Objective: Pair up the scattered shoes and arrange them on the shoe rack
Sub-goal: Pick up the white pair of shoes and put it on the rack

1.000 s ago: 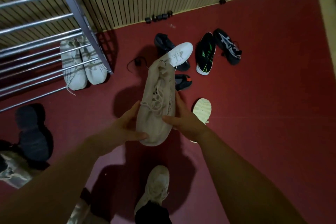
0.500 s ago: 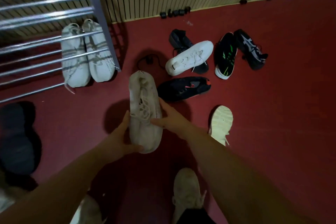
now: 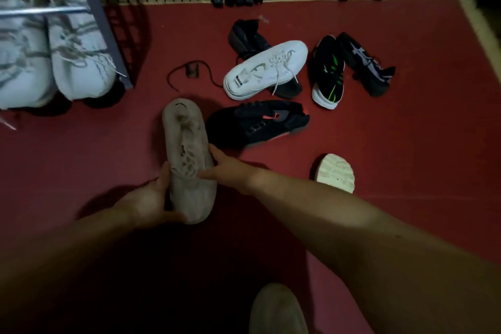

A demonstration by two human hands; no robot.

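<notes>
- Left hand (image 3: 151,199) cups the toe end of the beige sneaker (image 3: 188,160) from the side, fingers curled up over its edge; judged a supporting hold that carries the weight.
- Right hand (image 3: 230,168) grips the opposite flank at the laced midsection, thumb across the upper, fingers on the far side. Held from both sides, the shoe stays level, upper facing the camera, which suits checking it against the others for a match.
- Beige sneaker is held above the red floor (image 3: 406,144), heel pointing away from the person, toe toward the body. Upper is knit or mesh, dull and soiled-looking in the dim light; laces loose and tangled; collar open and slack. Likely soft and easily deformed.
- Just beyond its heel side lies a black sneaker with pink accents (image 3: 257,123), on its side on the floor.
- Farther out, a white sneaker (image 3: 265,70) rests partly on top of a dark shoe (image 3: 248,38); to the right, a black and green sneaker (image 3: 326,73) sits beside a dark sneaker with pale stripes (image 3: 366,62). A pale sole (image 3: 336,172) shows upturned near the right forearm.
- Shoe rack (image 3: 108,35) stands at upper left with one white pair (image 3: 54,49) already set together under its bars; judged the destination.
- Another pale shoe (image 3: 278,309) appears at the bottom edge; whether it is the mate or is being worn cannot be told.
</notes>
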